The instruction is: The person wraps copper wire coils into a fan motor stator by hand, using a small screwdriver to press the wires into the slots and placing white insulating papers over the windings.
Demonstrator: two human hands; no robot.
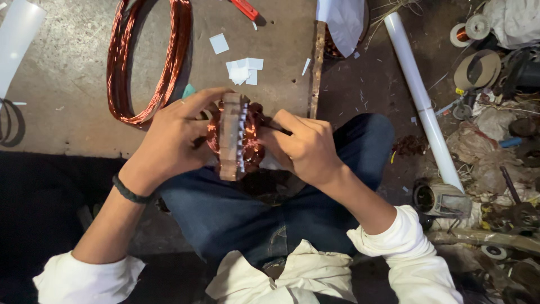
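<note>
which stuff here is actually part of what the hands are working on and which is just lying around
In hand:
- left hand and right hand grip the wound stator core
- thin dark tool in the right hand
- copper wire coil
- white paper slips

Lying about:
- white tube
- small wire spool
- red tool

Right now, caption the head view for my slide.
Both hands, left hand and right hand, grip a copper-wound motor stator over the lap.

Motor stator (233,138): round laminated core, rust-brown, wound with copper coils, white insulation strips in slots; stood on edge over the lap, between both hands. Thin dark tool (279,130): lay against the windings.
</note>
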